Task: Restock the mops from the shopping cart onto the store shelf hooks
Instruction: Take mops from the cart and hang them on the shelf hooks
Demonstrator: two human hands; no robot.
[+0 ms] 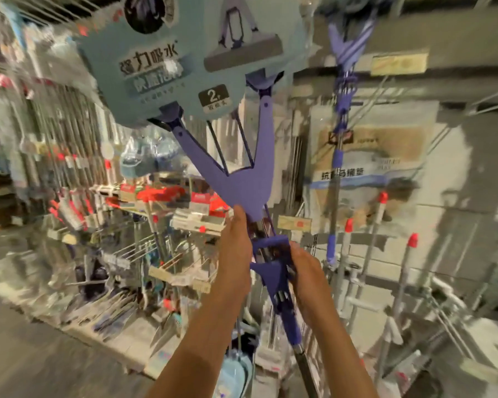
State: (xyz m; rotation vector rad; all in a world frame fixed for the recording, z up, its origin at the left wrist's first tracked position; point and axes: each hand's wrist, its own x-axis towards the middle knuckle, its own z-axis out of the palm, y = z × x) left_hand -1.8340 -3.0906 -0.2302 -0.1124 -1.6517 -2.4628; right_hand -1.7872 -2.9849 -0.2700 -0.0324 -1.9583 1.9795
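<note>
Two hands on one mop [243, 179]: left hand [236, 248] curled round the shaft just under the purple fork, right hand [305, 271] gripping the lever lower down. Long axis steeply upward, packaged head overhead, above both hands. Top edge cut off; hooks lost in blur.

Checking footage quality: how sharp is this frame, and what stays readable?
Head view: heavy motion blur smears the shelves and background; wide-angle bending at the edges; the held mop, its blue label and both hands, left hand and right hand, stay fairly sharp.
</note>
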